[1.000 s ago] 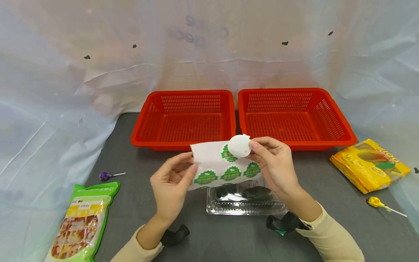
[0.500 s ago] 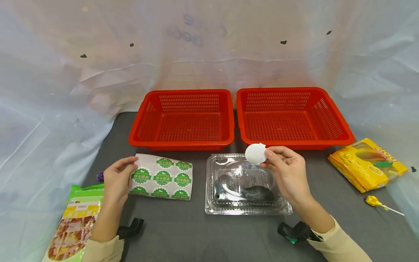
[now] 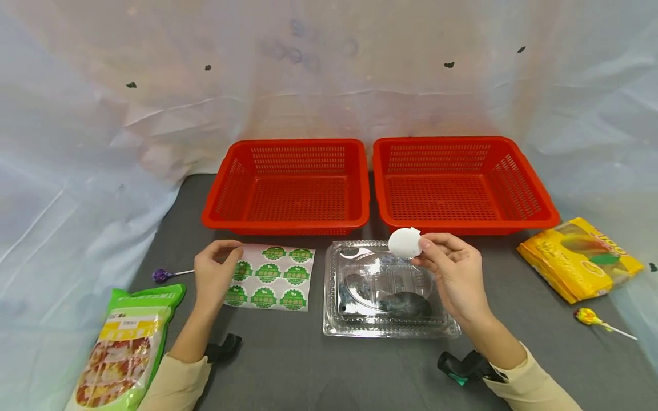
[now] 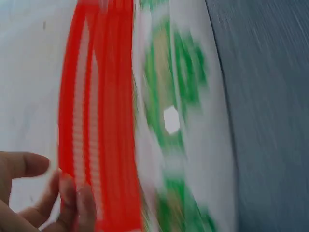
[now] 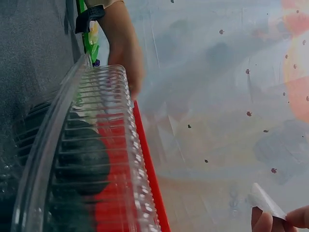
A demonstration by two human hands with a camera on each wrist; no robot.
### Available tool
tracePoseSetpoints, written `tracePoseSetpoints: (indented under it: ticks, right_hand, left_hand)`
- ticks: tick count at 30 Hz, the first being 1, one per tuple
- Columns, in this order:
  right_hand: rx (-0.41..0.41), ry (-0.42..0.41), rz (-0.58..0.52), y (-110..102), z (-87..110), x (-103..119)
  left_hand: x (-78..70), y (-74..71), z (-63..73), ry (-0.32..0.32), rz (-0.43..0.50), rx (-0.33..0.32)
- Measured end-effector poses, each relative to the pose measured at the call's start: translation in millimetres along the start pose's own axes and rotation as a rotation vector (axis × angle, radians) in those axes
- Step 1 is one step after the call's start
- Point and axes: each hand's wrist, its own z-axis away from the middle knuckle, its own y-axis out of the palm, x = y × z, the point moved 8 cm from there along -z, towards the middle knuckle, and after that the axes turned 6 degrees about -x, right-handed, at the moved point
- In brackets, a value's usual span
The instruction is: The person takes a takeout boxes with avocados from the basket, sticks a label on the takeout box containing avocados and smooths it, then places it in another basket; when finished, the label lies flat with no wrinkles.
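In the head view my left hand is over the left edge of a sheet of green round stickers. The left wrist view shows its fingers loosely curved with nothing seen between them, apart from the sheet. My right hand pinches one peeled sticker between thumb and forefinger, its white side facing up. That sticker is held above the far part of a lidded clear plastic box. Dark, rounded contents are visible through the lid; their kind is unclear.
Two red baskets stand side by side at the back. At left lie a green food bag and a purple lollipop. A yellow mango packet and a yellow lollipop lie at right.
The sticker sheet went left and down onto the table, away from the peeled sticker. My left hand has since shifted slightly right and let go of it. My right hand moved right over the box.
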Motion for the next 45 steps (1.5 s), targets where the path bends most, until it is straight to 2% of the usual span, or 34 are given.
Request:
tracePoseSetpoints:
  ticks: [2, 4, 5, 8, 10, 11, 13, 14, 16, 19, 22, 30, 32, 37, 40, 45]
  right_hand:
    - [0.012, -0.006, -0.001, 1, 0.2, -1]
    - [0.019, -0.006, 0.010, 1, 0.5, -2]
    - [0.019, -0.005, 0.017, 1, 0.7, -2]
    - [0.016, 0.004, 0.029, 1, 1.4, -5]
    - [0.013, 0.007, 0.041, 1, 2.1, -6]
    - [0.014, 0.007, 0.048, 1, 2.4, -7]
    - [0.019, 0.004, 0.065, 2, 3.0, -8]
    - [0.022, 0.001, 0.071, 3, 3.2, -8]
    - [0.028, -0.008, 0.084, 4, 3.6, -8]
    - [0.035, -0.020, 0.088, 4, 4.2, -8]
    - [0.062, -0.032, 0.083, 6, 5.2, -9]
    - [0.272, -0.147, 0.067, 20, 10.7, -3]
    - [0.324, -0.184, 0.051, 24, 12.9, -1]
    - [0.434, -0.229, 0.110, 33, 18.9, 0]
    - [0.446, -0.207, 0.191, 35, 19.9, -2]
    - [0.423, -0.178, 0.277, 32, 19.8, -7]
  left_hand:
    - [-23.5, 16.5, 7.2, 0.110, 0.042, 0.049]
    - [-51.9, 39.8, 20.5, 0.195, 0.131, 0.205]
    - [-66.9, 53.5, 29.6, 0.227, 0.193, 0.317]
    - [-114.4, 93.5, 66.6, 0.294, 0.418, 0.717]
    - [-142.1, 115.1, 94.0, 0.292, 0.544, 0.976]
    - [-152.1, 124.3, 105.6, 0.278, 0.593, 1.083]
    - [-167.3, 138.3, 122.4, 0.249, 0.653, 1.228]
    - [-171.3, 144.2, 126.8, 0.227, 0.662, 1.263]
    - [-174.5, 153.0, 129.7, 0.177, 0.675, 1.285]
    - [-173.2, 160.8, 126.4, 0.107, 0.684, 1.262]
    - [-170.3, 163.6, 122.5, 0.072, 0.685, 1.230]
    - [-168.6, 157.7, 112.9, 0.068, 0.678, 1.057]
    - [-167.7, 157.5, 112.4, 0.065, 0.676, 1.030]
    - [-161.9, 158.2, 114.4, 0.052, 0.651, 1.006]
    - [-159.8, 158.2, 115.3, 0.054, 0.649, 1.000]
    - [-159.8, 158.8, 114.2, 0.076, 0.655, 0.979]
